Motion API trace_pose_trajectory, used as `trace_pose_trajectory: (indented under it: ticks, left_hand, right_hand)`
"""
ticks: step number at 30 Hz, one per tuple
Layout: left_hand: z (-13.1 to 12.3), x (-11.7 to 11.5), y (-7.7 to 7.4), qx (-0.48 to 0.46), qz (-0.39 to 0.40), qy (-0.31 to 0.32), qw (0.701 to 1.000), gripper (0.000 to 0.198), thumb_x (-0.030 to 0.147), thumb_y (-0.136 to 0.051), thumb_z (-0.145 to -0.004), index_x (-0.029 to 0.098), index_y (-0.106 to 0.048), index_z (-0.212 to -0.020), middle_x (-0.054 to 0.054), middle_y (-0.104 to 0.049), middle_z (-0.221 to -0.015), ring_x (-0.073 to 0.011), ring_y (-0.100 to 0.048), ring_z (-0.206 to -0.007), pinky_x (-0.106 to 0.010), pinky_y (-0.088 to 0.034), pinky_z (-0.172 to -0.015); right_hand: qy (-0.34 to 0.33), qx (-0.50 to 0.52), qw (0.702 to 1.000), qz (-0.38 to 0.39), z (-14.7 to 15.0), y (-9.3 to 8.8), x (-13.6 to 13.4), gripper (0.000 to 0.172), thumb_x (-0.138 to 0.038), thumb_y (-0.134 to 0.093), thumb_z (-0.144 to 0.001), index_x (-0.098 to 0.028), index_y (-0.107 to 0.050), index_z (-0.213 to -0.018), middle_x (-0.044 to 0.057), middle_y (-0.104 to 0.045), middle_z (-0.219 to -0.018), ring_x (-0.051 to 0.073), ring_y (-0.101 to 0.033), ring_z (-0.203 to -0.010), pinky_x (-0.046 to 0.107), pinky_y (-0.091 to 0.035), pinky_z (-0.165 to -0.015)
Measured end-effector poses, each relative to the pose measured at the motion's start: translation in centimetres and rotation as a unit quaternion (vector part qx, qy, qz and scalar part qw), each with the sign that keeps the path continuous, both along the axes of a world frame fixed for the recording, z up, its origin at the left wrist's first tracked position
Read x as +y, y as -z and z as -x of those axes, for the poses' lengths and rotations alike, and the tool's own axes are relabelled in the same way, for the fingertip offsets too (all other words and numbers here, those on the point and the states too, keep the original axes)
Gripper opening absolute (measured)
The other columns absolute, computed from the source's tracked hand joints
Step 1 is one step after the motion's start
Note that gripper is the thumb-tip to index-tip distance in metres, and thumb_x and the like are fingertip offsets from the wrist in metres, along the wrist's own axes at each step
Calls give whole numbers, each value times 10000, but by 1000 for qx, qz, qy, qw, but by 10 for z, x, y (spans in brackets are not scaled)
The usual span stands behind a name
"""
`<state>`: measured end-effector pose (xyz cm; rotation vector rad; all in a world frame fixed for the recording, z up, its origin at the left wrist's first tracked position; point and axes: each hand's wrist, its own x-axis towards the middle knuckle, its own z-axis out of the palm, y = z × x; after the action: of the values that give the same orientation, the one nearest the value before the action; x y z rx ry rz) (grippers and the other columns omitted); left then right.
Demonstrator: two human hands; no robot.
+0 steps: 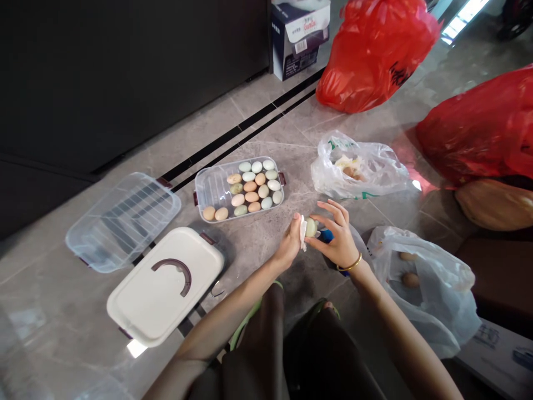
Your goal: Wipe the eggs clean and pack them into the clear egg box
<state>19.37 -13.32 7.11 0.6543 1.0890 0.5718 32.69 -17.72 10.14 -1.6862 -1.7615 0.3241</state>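
My right hand [339, 236] holds a pale green egg [311, 226] by the fingertips above the tiled floor. My left hand [289, 244] is closed on a small white tissue [302, 230] pressed against that egg. Ahead of my hands a clear plastic tray [208, 189] holds several brown, pale green and white eggs [252, 189] in rows at its right side. An empty clear tray [122, 222] lies to the left, and a white lid with a dark handle [164, 283] lies near it.
A clear bag with eggs [420, 278] lies by my right arm. Another clear bag [360, 169] sits ahead of it. Two red plastic bags [375, 50] [483, 128] and a cardboard box [300, 33] stand behind. A dark cabinet [125, 72] fills the upper left.
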Motion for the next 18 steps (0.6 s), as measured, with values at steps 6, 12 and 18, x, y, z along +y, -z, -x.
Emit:
trace_pose_trajectory:
  ticks: [6, 12, 18]
  left_hand:
    - [2, 15, -12, -21, 126, -38, 991, 405, 518, -533, -867, 177, -654, -1049, -68, -684, -1100, -209, -627, -1046, -295, -505, -841]
    - [15, 20, -14, -18, -23, 7, 1000, 413, 569, -554, -852, 195, -676, -978, -52, -698, -1028, -207, -613, -1033, -276, -486, -842]
    - [38, 29, -8, -3, 46, -115, 992, 485, 575, -405, -924, 182, -605, -1126, -84, -675, -1107, -241, -605, -1098, -369, -495, -899]
  right_hand:
    - [-42, 103, 992, 63, -1, 9, -3, 471, -531, -652, -824, -233, -642, -1188, 119, -489, -1389, 303, -404, -1336, 504, -404, -1059]
    - [-76, -87, 993, 25, 5, -4, 14, 390, -466, -707, -799, -250, -668, -1122, 104, -558, -1321, 323, -421, -1307, 520, -356, -1048]
    - [-148, -123, 981, 24, 40, -11, 55, 294, -386, -741, -756, -216, -680, -988, 106, -594, -1252, 324, -475, -1231, 491, -400, -969]
